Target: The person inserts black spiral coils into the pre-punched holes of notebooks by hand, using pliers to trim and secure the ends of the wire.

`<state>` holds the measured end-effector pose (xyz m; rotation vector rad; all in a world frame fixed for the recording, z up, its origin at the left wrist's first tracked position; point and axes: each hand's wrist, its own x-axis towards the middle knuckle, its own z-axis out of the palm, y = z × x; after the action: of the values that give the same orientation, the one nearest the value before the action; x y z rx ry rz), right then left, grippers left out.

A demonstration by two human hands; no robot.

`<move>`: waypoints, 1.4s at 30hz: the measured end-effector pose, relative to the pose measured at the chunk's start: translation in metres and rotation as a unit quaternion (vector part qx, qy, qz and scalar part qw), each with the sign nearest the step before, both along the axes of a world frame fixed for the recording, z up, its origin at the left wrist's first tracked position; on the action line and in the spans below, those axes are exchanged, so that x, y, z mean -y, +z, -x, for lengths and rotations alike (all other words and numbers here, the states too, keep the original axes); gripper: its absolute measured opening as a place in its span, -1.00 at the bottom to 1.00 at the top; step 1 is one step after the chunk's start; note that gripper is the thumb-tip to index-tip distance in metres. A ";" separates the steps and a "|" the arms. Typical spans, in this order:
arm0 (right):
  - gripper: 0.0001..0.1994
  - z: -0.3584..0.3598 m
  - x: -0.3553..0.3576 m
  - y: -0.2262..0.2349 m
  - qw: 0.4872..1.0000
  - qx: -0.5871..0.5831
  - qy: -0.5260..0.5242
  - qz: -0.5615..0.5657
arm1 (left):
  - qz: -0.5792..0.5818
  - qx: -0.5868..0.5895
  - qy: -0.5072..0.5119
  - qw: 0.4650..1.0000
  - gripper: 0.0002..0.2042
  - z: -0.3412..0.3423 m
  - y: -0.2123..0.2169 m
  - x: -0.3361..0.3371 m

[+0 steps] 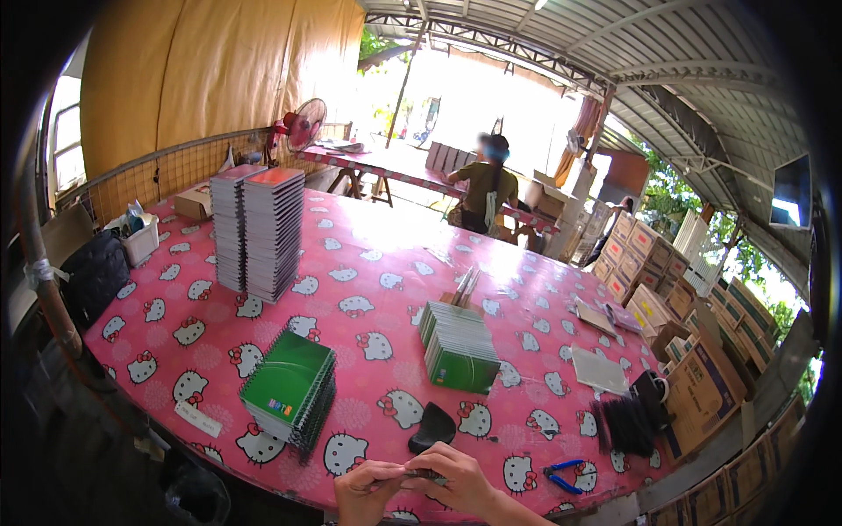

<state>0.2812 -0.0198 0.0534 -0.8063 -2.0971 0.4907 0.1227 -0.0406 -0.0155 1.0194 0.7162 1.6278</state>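
At the near edge of the table my left hand and my right hand meet, fingertips pinched together on something small and dark that the fingers mostly hide. Just beyond them lies a black curved object of a kind I cannot make out. To the left is a stack of green spiral notebooks with black coils. Ahead stands a row of green-covered pads, their page edges showing and no coils visible. Blue-handled pliers lie open to the right of my right hand.
Two tall stacks of spiral notebooks stand at the back left. A bundle of black coils and a pale flat sheet lie right on the pink patterned table. Cardboard boxes line the right side. A person sits beyond.
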 end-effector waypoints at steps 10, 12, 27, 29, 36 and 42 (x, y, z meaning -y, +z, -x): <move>-0.79 -0.001 0.001 0.002 0.999 0.016 0.012 0.028 | -0.136 -0.141 0.046 0.979 -0.83 0.007 0.013 -0.002; -0.81 0.000 -0.003 0.007 0.999 0.034 0.036 0.002 | -0.156 -0.164 0.048 0.973 -0.83 0.011 0.017 -0.003; -0.83 0.014 -0.013 0.019 0.994 0.075 0.051 0.065 | -0.068 -0.185 0.100 0.975 -0.66 0.027 0.031 0.004; -0.84 0.015 -0.018 0.021 0.992 -0.014 0.022 0.123 | -0.051 -0.159 0.071 0.983 -0.56 0.029 0.030 0.003; -0.87 0.068 -0.090 0.048 0.956 -0.241 -0.042 0.163 | 0.010 -0.092 0.202 0.975 -0.67 0.092 0.072 -0.020; -0.81 0.123 -0.181 -0.030 0.964 -0.236 -0.084 0.093 | -0.112 -0.429 0.477 0.759 -0.72 0.145 0.053 -0.089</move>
<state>0.1583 0.1607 0.0239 -0.8675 -1.5468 0.7176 -0.0226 0.0482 0.0379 1.7858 1.9423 2.0685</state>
